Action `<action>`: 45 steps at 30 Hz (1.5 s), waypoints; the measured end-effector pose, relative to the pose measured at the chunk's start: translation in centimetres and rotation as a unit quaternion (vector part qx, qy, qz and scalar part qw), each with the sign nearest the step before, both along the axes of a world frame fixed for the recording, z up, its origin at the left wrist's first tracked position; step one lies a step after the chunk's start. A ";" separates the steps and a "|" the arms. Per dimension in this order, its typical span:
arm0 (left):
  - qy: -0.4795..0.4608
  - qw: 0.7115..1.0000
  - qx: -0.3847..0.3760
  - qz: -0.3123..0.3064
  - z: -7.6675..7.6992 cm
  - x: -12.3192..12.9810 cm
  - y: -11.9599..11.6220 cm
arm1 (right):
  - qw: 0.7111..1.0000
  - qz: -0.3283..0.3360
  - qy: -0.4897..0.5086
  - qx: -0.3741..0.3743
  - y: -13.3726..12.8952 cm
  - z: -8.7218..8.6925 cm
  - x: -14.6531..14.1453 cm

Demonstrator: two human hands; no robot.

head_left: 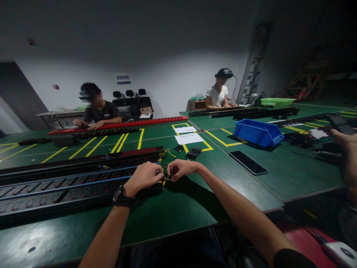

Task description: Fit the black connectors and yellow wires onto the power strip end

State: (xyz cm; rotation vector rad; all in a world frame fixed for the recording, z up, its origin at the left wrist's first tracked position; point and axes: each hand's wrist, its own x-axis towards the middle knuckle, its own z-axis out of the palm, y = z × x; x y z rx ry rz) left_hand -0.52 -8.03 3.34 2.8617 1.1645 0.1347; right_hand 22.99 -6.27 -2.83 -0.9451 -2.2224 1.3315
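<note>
Long black power strips [92,188] with rows of sockets and red dots lie on the green table [206,227], running off to the left. Yellow wires [164,182] come out at their right-hand end. My left hand [145,175], with a black watch on the wrist, rests over that end, its fingers closed on the wires. Just to its right, my right hand [182,169] is curled in a pinch at the tip of a yellow wire. The fingers partly hide the wire ends. Beyond my hands lie small black brackets [193,153].
A phone [248,162] and a blue bin [258,133] are to the right, white papers [189,139] ahead. A person's hand [346,141] holds a phone at the far right. Two people work across the table, behind a red rail [167,120].
</note>
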 end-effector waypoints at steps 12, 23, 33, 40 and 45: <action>-0.010 0.995 0.082 0.052 0.1 -0.3 0.3 | 0.993 -0.083 0.016 0.078 0.1 -1.1 -0.9; -0.005 0.995 0.080 0.062 -0.3 -0.3 0.4 | 0.995 -0.019 -0.028 0.092 -0.2 -0.4 -1.0; -0.001 0.995 0.081 0.066 -0.2 -0.2 0.3 | 0.963 -0.124 -0.140 0.193 -1.9 -0.2 -4.7; 0.000 0.993 0.095 0.068 -0.4 -0.3 0.5 | 0.948 -0.266 -0.131 0.117 -2.0 -0.7 -6.1; -0.018 0.992 0.105 0.063 -0.2 -0.4 0.4 | 0.951 -0.276 -0.098 0.100 -1.9 -0.3 -5.3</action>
